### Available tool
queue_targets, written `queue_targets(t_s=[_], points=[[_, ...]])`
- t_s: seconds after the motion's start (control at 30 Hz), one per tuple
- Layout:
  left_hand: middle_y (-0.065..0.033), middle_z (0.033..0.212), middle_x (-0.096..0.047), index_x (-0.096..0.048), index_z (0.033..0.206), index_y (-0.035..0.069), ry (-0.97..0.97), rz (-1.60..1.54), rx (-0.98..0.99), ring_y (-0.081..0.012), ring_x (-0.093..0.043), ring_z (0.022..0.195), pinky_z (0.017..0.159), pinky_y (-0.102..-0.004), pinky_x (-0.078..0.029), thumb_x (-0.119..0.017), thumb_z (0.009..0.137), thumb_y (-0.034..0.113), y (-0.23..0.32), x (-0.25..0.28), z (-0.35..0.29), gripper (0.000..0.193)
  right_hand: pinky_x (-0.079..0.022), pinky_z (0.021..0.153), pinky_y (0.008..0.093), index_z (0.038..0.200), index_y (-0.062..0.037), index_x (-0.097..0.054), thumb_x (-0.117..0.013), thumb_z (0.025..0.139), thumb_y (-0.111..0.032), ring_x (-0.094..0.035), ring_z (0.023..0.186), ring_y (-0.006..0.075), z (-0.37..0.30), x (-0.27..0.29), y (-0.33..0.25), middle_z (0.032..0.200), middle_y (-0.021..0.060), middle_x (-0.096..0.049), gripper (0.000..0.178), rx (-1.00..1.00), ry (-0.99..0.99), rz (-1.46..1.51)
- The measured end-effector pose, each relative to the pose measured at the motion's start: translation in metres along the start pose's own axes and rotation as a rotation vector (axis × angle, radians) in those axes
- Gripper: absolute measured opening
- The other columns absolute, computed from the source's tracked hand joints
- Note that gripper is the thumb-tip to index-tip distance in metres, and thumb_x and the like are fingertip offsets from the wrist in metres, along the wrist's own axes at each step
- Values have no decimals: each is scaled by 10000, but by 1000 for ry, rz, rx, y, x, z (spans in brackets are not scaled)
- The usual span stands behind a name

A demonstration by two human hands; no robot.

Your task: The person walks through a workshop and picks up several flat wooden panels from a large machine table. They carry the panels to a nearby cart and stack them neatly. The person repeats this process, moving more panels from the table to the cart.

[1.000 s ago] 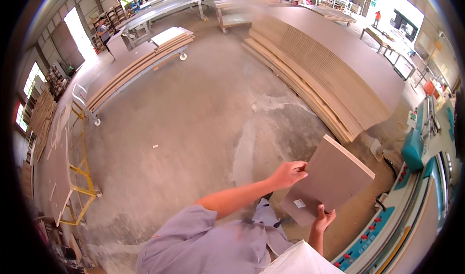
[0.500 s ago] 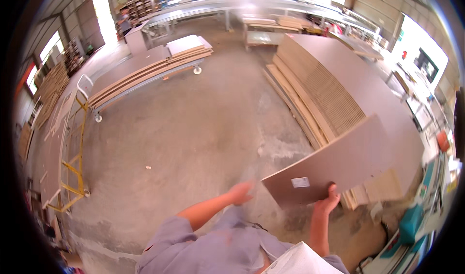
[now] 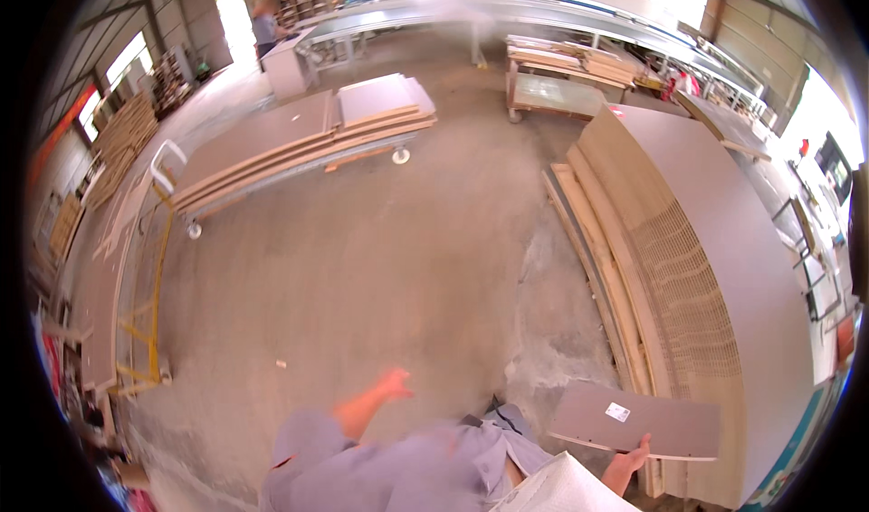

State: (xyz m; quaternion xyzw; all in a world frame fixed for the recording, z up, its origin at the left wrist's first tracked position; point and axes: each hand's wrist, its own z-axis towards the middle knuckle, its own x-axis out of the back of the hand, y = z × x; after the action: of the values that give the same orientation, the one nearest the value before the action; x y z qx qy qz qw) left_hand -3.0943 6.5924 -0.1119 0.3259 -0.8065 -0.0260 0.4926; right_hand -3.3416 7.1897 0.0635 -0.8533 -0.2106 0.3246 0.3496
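Note:
My right hand (image 3: 628, 460) grips the lower edge of a brown-grey board (image 3: 665, 419) at the lower right. The board has a pale cut edge toward me and a small white label on its face. One thumb or finger shows over the edge; the other fingers are hidden. Beside the board rises a tall stack of large panels (image 3: 715, 240), partly behind it. My left hand (image 3: 394, 385) is held out over the concrete floor, fingers apart, holding nothing and touching nothing.
A wheeled cart (image 3: 299, 150) bears flat boards at the far left. Along the left runs a yellow-framed trolley (image 3: 154, 304) with panels. Another loaded cart (image 3: 557, 93) stands at the back, before a long machine table (image 3: 407, 19). A person (image 3: 265, 28) stands at the far left.
The board in my right hand has swung lower and nearer to me, and its face has tilted. My left hand has moved left. The view has turned, shifting the surroundings.

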Motion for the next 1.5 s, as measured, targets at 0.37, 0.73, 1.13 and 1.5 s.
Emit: queue_targets(t_s=[0.37, 0.73, 1.13, 1.5], points=[[-165, 1229, -532, -493, 1258, 65, -139, -363, 284, -273, -553, 1067, 914, -386, -441, -526, 866, 454, 16, 138, 247, 553, -495, 825, 351, 1070, -25, -562, -611, 828, -92, -586, 957, 221, 117, -462, 209, 1015, 74, -610, 256, -333, -189, -53], [-143, 1222, -533, -499, 1217, 58, -69, -264, 156, -228, -557, 1042, 900, -375, -442, -472, 918, 342, -44, 334, 574, 413, -464, 871, 342, 1070, -17, -570, -626, 832, -138, -575, 996, 218, 183, -933, 301, 1050, 74, -622, 272, -327, -516, 59], [-112, 1249, -529, -433, 1297, 31, -426, -1700, -347, -247, -514, 1137, 942, -409, -409, -581, 872, 265, 220, 786, 955, 507, -449, 898, 359, 1201, -85, -517, -658, 795, -129, -544, 1063, 211, 263, -1236, 370, 1148, 33, -583, 433, -224, -492, 71], [-105, 1101, -601, -518, 1174, -22, 13, -1764, -274, -219, -576, 1020, 890, -346, -470, -611, 764, 104, 277, 999, 1191, 439, -488, 838, 378, 1139, -33, -501, -596, 819, -40, -592, 964, 216, 429, -1544, 453, 1079, 81, -596, 334, -454, -656, -80]])
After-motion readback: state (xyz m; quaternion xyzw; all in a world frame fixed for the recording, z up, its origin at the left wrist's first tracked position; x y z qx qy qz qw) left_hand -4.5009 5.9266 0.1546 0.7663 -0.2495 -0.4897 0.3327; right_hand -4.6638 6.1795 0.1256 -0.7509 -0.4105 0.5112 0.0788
